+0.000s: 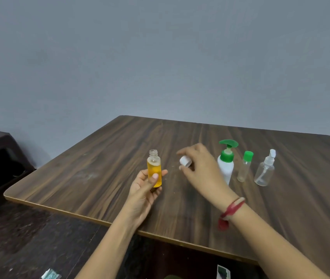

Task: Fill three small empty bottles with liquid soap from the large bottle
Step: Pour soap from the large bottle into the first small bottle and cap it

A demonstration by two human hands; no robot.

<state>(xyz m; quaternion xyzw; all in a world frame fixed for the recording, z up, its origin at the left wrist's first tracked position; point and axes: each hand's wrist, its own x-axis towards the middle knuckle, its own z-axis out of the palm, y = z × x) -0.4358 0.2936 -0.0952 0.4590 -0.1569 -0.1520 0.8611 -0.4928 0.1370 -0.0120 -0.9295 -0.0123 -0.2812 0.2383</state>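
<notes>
Head view. The left hand (142,193) holds 1 small bottle (154,174) upright above the wooden table (91,170), thumb across its front and fingers curled behind it. The bottle's neck is uncapped, and yellow-orange liquid fills most of its body. The right hand (202,168), with a red thread band (231,210) at the wrist, pinches a white cap (185,161) between thumb and fingertips, just right of the held bottle and apart from it. Behind this hand, 3 containers stand upright in a row on the table: the large white bottle (226,166) with a green pump, a slim clear bottle (244,170) with a green cap, and a clear spray bottle (264,174) with a white nozzle. The 2 clear bottles look empty.
</notes>
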